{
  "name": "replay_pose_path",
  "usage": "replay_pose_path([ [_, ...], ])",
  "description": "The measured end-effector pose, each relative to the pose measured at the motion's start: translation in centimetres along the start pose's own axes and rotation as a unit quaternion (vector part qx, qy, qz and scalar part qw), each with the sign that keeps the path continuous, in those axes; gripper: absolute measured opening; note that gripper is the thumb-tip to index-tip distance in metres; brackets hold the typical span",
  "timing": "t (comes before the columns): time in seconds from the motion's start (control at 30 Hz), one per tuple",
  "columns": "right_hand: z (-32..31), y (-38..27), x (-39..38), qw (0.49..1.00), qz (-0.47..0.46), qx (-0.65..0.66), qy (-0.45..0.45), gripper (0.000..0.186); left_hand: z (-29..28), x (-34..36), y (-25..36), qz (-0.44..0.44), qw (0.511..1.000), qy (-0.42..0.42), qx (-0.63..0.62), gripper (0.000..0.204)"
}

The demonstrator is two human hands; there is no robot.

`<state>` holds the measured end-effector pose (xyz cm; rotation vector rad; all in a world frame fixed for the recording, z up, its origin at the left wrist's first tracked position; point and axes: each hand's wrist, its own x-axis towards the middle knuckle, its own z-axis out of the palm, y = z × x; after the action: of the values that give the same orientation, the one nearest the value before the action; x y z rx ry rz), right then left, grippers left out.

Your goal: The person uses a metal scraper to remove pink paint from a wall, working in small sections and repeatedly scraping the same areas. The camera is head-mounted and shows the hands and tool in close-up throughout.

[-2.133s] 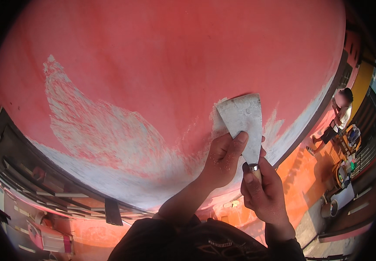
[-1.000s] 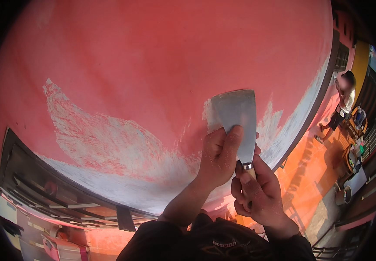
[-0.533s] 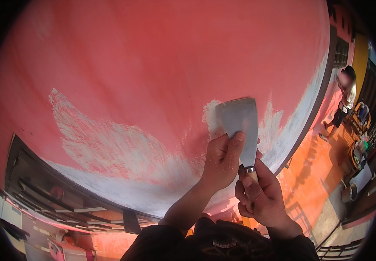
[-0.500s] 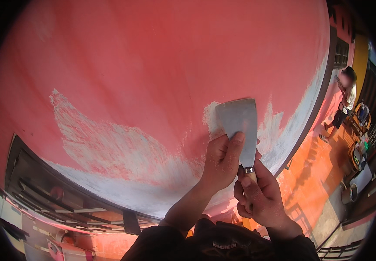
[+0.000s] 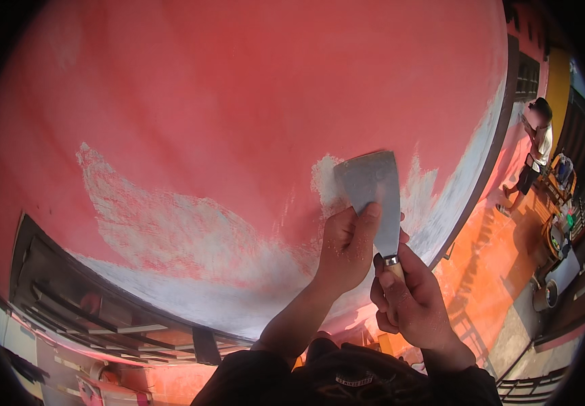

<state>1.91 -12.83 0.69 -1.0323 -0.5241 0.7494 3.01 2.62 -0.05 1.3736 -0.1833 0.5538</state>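
A wide putty knife (image 5: 377, 186) with a grey metal blade and a pale wooden handle stands up in front of the wall, blade edge at the top. My right hand (image 5: 411, 298) is wrapped round the handle, just below the metal ferrule. Higher up, my left hand (image 5: 348, 247) grips the blade, its thumb flat on the face and its other fingers partly hidden behind. Behind the blade, the pink wall (image 5: 238, 81) shows a scraped whitish patch (image 5: 326, 177), and a broader scraped area (image 5: 170, 230) spreads to the left.
A dark-framed window with slats (image 5: 96, 298) lies below the wall at the left. Far right, another person (image 5: 539, 139) stands close to the wall on an orange floor (image 5: 485, 271). Beside that person are a wooden chair (image 5: 562, 179) and a bucket (image 5: 545, 296).
Both hands and the putty knife have barely moved relative to the wall; the right hand sits slightly further right. The view has shifted a little.
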Motion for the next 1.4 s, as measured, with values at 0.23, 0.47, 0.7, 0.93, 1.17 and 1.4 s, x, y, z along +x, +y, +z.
replay_pose_path([
  [0.23, -0.4, -0.3, 0.1, 1.0, -0.009, -0.024, -0.01, 0.033, 0.5, 0.0, -0.9, 0.007, 0.999, 0.003, -0.034, 0.039],
  [0.47, -0.7, -0.6, 0.1, 0.993, -0.044, -0.105, 0.003, 0.037, 0.4, 0.8, -0.6, 0.042, 0.997, -0.04, -0.057, 0.04],
  [0.7, -0.9, -1.3, 0.0, 0.992, -0.026, -0.124, 0.011, 0.037, 0.8, 0.9, -0.5, 0.038, 0.996, -0.032, -0.069, 0.04],
  [0.93, -1.5, -1.5, 0.3, 0.99, -0.038, -0.138, 0.009, 0.036, 0.9, 0.9, -1.5, 0.028, 0.999, -0.026, -0.035, 0.041],
  [1.17, -1.1, -1.2, 0.1, 0.992, -0.046, -0.116, 0.02, 0.038, 1.6, 0.5, -1.1, 0.03, 0.998, 0.003, -0.052, 0.042],
  [1.4, -1.6, -1.8, -0.2, 0.993, -0.045, -0.105, 0.031, 0.043, 2.1, 0.8, -0.7, 0.024, 0.998, 0.016, -0.047, 0.046],
])
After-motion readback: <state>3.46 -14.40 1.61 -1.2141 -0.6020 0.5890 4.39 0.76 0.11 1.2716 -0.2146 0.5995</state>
